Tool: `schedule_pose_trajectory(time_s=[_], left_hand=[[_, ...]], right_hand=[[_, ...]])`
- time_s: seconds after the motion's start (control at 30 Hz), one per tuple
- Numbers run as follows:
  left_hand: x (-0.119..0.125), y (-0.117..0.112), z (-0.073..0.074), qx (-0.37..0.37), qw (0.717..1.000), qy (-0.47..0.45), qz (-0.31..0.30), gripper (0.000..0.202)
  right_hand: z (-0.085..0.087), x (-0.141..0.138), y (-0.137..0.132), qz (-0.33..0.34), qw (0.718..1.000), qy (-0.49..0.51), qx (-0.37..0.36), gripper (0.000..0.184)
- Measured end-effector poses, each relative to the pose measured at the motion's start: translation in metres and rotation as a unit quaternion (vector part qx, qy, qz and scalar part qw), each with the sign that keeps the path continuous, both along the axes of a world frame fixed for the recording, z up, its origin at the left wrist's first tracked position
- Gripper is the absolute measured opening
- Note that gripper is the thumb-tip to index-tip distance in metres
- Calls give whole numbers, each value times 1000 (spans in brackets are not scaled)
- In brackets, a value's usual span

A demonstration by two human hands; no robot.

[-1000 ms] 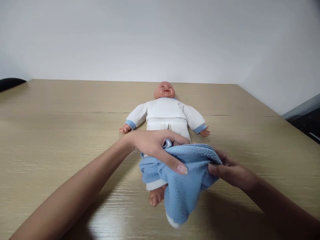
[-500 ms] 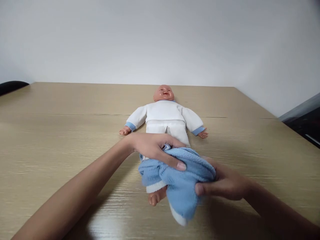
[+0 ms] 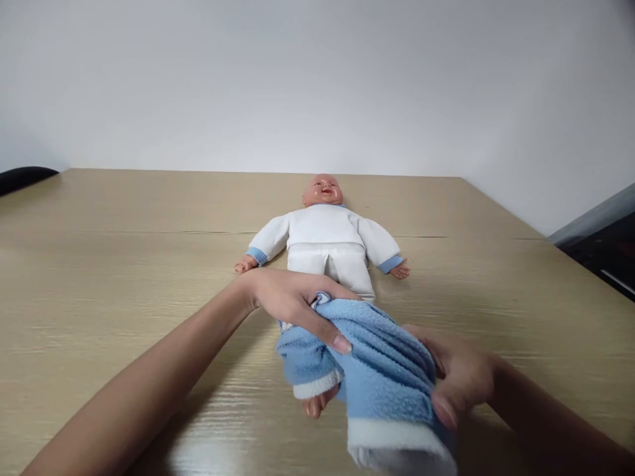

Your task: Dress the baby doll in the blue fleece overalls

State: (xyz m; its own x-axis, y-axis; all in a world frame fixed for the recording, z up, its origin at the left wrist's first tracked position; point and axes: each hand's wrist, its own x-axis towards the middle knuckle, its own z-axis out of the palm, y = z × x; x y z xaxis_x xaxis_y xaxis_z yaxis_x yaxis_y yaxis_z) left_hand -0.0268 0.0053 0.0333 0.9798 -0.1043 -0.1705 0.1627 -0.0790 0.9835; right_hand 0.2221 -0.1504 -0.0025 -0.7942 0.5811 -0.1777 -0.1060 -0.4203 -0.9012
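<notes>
A baby doll (image 3: pixel 325 228) lies on its back, head away from me, in a white top with blue cuffs. Blue fleece trousers (image 3: pixel 377 360) with white hems are bunched around its lower legs. One foot (image 3: pixel 317 402) pokes out of the hem on the left; in the other trouser leg, whose open hem faces me, no foot shows. My left hand (image 3: pixel 302 301) grips the waistband, thumb on top and fingers tucked behind. On the right, my right hand (image 3: pixel 461 377) is closed on the side of the other trouser leg, its fingertips partly hidden behind the cloth.
The doll rests on a light wood table (image 3: pixel 149 264) with a seam across it. Behind stands a pale wall (image 3: pixel 317 86). A black object (image 3: pixel 605 244) sits beyond the right edge, and a dark curved shape (image 3: pixel 27 178) at the far left.
The right-hand trouser leg has spread out and come nearer to me, its white hem now opened toward me. My right hand has shifted slightly right and down; my left hand keeps its grip.
</notes>
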Motion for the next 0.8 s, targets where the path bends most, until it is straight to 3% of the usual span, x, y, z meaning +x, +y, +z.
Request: schedule_pose_trajectory(time_s=[0.1,0.27,0.4,0.6,0.7,0.8], left_hand=[[-1,-6,3,-57,998,24,3,47],[-2,-19,10,-165,973,133,-86,58],[-2,-18,4,-131,985,102,-56,47],[0,-6,-8,-13,1000,-12,-10,55],[0,-6,-9,-10,999,-38,14,57],[0,-9,-10,-38,997,-36,53,57]], right_hand=[[-2,0,-2,-18,1000,7,-4,78],[-12,8,-9,-133,990,-31,17,63],[-9,7,-9,-163,987,-9,3,52],[2,-5,4,-38,996,70,49,49],[1,-7,6,-55,996,52,48,61],[0,-9,0,-127,990,-15,65,66]])
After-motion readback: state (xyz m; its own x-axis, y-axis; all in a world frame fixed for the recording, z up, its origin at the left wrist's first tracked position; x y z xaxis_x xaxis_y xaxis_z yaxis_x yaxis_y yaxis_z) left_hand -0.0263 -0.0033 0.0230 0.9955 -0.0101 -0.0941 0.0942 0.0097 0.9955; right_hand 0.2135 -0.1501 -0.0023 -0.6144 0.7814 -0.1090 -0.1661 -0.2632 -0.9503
